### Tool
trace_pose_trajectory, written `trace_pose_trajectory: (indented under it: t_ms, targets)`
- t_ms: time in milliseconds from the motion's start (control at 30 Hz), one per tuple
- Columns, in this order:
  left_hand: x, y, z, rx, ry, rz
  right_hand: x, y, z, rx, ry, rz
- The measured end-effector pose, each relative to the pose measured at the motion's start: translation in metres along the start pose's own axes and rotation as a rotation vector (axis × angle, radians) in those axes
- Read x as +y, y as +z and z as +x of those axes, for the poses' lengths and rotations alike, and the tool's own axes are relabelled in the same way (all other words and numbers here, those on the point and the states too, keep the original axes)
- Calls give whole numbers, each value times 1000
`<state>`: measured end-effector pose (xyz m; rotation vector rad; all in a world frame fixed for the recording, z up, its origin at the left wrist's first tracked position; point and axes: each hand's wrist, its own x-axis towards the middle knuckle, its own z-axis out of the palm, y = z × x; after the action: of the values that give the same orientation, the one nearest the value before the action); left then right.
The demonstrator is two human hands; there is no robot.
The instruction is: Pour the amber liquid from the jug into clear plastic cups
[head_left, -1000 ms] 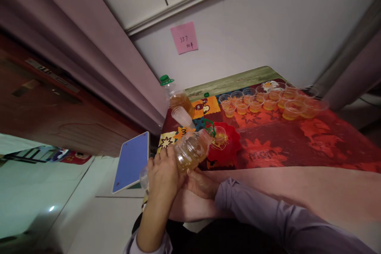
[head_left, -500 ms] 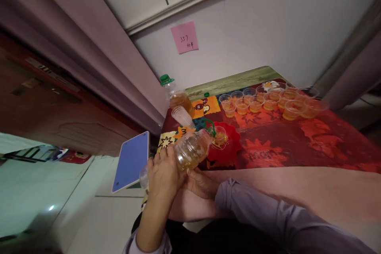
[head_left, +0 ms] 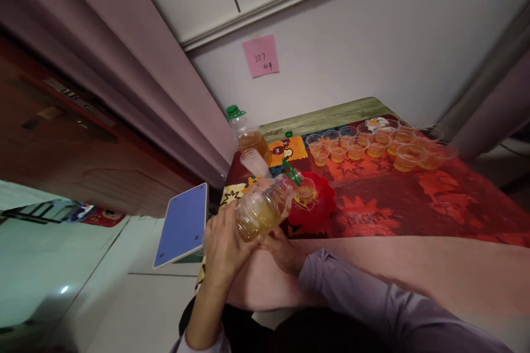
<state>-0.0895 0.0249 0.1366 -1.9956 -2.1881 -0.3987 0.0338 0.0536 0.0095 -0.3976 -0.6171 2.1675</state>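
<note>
A large clear plastic bottle [head_left: 263,210] with some yellow liquid lies tilted in my hands, its neck pointing up and right. My left hand [head_left: 226,237] wraps round its lower left side, and my right hand [head_left: 284,249] grips it from below. A green handle [head_left: 292,171] sits at the bottle's neck. Just beyond the neck, a clear plastic cup [head_left: 305,188] stands on a red scalloped plate [head_left: 325,209]. Whether liquid runs into this cup, I cannot tell. Part of the bottle's base is hidden by my left hand.
Several clear cups with orange-yellow liquid [head_left: 356,146] stand in rows at the back right. A second bottle with a green cap [head_left: 252,140] and a stack of cups [head_left: 254,162] are at the back left. A green cap [head_left: 289,134] lies nearby. A blue board [head_left: 182,225] is left.
The bottle has turned in my hands, its neck and green handle rising a little and its liquid sitting nearer the base. Both hands keep hold of it. The view has shifted slightly.
</note>
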Motion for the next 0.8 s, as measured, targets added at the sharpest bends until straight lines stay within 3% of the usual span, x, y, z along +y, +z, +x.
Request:
trace_pose_trajectory:
  t_ms: [133,367,467,567,700,800]
  targets:
    - [-19,17,-7,127,-119,-268,-2,-2,1,18,-47,-66]
    - [-42,54,-43,368,-527,-666,5,-11,8,74,-116,-237]
    - [-43,74,-61,439,-568,-723,4,-12,7,121,-139,-302]
    - [-42,89,-73,476,-599,-767,4,-13,4,69,-172,-381]
    - [-41,98,-76,488,-637,-779,10,-12,-1,110,-240,-494]
    - [-40,100,-75,510,-658,-800,9,-8,-11,146,-377,-657]
